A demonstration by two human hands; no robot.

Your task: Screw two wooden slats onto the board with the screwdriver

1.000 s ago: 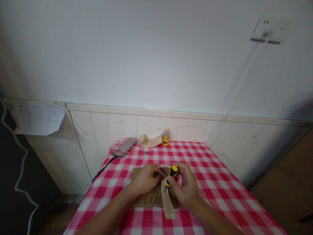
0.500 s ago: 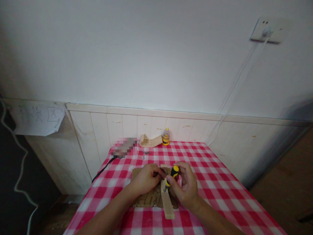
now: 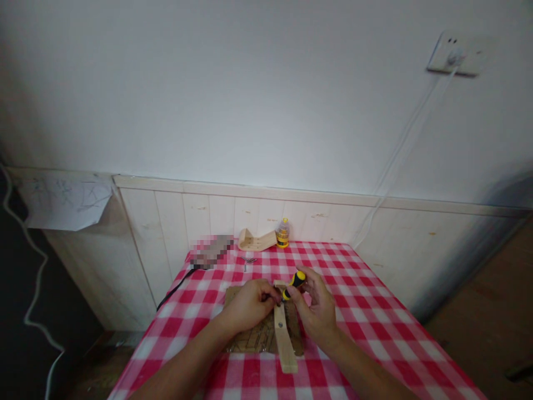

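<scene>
Right hand: A bare right hand (image 3: 318,311) grips a yellow-and-black screwdriver (image 3: 298,279), its fingers clamped on the handle, above a wood strip.
Screwdriver: The tool leans, its handle up and to the right, its lower end down by the strip's far part, right beside the other hand's fingertips. The very tip is too small to make out.
Left hand: The left hand (image 3: 250,305) reaches in from the other side, fingers bent and drawn in at the strip's far part; whether they are clamped on anything cannot be told from here.
Strip: The pale strip (image 3: 286,350) lies between the two hands, across a brown board (image 3: 250,340), its near end jutting past the board's edge. A round metal screw head (image 3: 280,325) shows on its upper face.
Counter: The counter (image 3: 366,344) wears a red-and-white checked cloth, the brown board resting on it.
Back edge: A curved wood piece (image 3: 255,243) sits just beside a yellow-capped bottle (image 3: 282,234), near the white panelling. Loose screws (image 3: 250,260) lie in front of the wood piece. To its left rests a pixelated item (image 3: 213,253) with a black strap (image 3: 177,289).
Wall: A plug sits in the socket (image 3: 466,54), upper right; a marked paper sheet (image 3: 69,201) hangs at left.
</scene>
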